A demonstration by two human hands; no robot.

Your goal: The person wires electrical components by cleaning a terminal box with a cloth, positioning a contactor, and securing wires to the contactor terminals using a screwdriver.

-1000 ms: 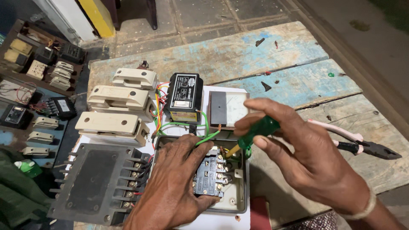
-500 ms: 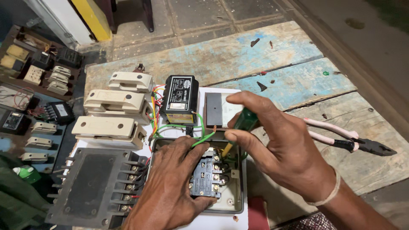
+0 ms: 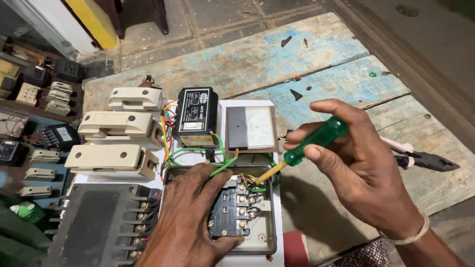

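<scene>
- Since half a second ago: right hand [image 3: 363, 168] pulled back up and to the right, screwdriver [image 3: 304, 147] now angled steeply, tip back at the top edge of the open switch box [image 3: 264, 232]. Left hand [image 3: 190, 217] barely shifted.
- Head view, right hand: fingers clamped round the green handle, thumb on top, index wrapped underneath. Yellow shaft runs down-left from the handle to the wire bundle at the box's upper rim. Pale band on the wrist.
- Head view, left hand: lying flat over the left half of the box, fingers loosely spread and pressing down, not gripping anything. Fingertips touching the dark terminal block [image 3: 232, 212] inside.
- Green wires [image 3: 217, 165] loop from the box up to the black unit [image 3: 196, 117], passing over the left fingers. Red and yellow wires beside that unit's left edge.
- Square panel meter [image 3: 251, 127] just right of the black unit, face up, just above the box.
- Three cream fuse carriers [image 3: 118, 128] stacked in a column left of the black unit.
- Large grey switch block [image 3: 101, 227] with a row of screw terminals just left of the left wrist.
- All mounted on a white board [image 3: 277, 217], which sits on worn blue-painted wooden planks [image 3: 257, 59].
- Pliers [image 3: 420, 158] with pink handles lying on the planks, partly hidden behind the right hand, well apart from the box.
- More fuse parts and small gear scattered at far left; detail too small to tell.
</scene>
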